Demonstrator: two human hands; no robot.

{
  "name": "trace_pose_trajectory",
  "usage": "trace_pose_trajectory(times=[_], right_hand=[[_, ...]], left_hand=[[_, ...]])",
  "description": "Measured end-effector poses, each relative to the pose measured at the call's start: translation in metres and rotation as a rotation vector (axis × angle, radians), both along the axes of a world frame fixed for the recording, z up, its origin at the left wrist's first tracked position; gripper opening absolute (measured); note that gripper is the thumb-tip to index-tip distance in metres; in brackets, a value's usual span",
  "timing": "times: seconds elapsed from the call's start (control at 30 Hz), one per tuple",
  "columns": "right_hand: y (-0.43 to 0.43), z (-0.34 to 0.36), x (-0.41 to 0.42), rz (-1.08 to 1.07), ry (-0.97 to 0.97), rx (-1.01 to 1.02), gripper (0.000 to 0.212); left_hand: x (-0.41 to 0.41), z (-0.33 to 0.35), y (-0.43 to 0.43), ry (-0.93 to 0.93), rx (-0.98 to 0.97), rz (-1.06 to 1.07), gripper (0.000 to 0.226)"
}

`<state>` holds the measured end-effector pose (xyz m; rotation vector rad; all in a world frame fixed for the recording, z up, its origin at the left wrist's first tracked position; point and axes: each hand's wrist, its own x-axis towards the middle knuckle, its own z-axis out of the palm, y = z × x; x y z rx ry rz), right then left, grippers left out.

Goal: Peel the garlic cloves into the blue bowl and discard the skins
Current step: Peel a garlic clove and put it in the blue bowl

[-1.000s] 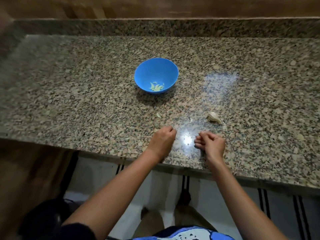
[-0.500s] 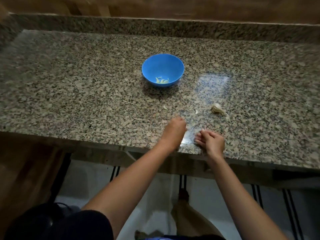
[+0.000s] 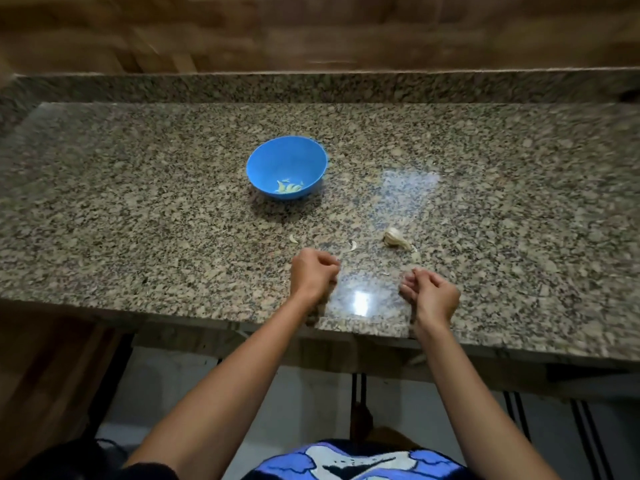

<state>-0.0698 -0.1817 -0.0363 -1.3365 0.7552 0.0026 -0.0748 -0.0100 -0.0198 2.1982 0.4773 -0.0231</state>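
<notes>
A blue bowl [image 3: 287, 160] stands mid-counter with several peeled garlic cloves [image 3: 289, 187] in its bottom. A partial garlic bulb [image 3: 395, 238] lies to the right, nearer me. Two small skin or clove pieces [image 3: 293, 239] [image 3: 353, 245] lie between the bowl and my hands. My left hand [image 3: 312, 274] rests on the counter near the front edge with its fingers curled shut; whatever is inside is hidden. My right hand [image 3: 431, 295] sits to its right, fingers also curled in, contents hidden.
The granite counter [image 3: 138, 216] has a raised back lip and a wooden wall behind it. Its front edge runs just under my wrists. A bright light reflection lies between my hands. Below the counter are the floor and my shirt.
The camera view has shifted. My left hand has pulled back slightly and my hands now sit a little farther apart. The bowl and bulb have not moved on the counter.
</notes>
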Motion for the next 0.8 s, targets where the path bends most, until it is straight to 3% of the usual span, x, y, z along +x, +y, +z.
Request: trace_pose_trajectory(times=[0.03,0.1,0.2,0.37,0.47,0.53,0.6,0.7,0.8], right_hand=[[-0.008,0.0,0.003,-0.027,-0.01,-0.007,0.013],[-0.024,0.001,0.009,-0.07,-0.017,-0.032,0.012],[-0.044,0.001,0.014,-0.123,-0.01,-0.035,0.01],[-0.058,-0.011,0.012,-0.149,-0.004,-0.022,0.01],[-0.052,-0.008,0.011,-0.142,-0.008,-0.049,0.01],[-0.042,0.002,0.013,-0.106,-0.037,-0.077,0.012],[-0.026,0.013,0.013,-0.023,-0.075,-0.109,0.016],[0.014,0.027,0.011,0.153,-0.123,-0.103,0.014],[0.068,0.037,0.008,0.384,-0.144,-0.04,0.013]], left_hand=[[0.006,0.005,-0.01,0.014,-0.126,0.007,0.009],[0.017,0.008,-0.035,-0.001,-0.148,-0.113,0.012],[0.023,0.006,-0.063,-0.025,0.051,-0.357,0.012],[0.013,-0.013,-0.068,-0.176,0.604,-0.793,0.013],[0.01,-0.012,-0.071,-0.165,0.649,-0.84,0.013],[0.015,-0.006,-0.078,-0.131,0.595,-0.749,0.01],[0.02,0.001,-0.078,-0.014,0.304,-0.45,0.008],[0.012,0.013,-0.04,0.159,-0.602,0.106,0.009],[-0.025,0.021,0.041,0.034,-1.127,0.535,0.012]])
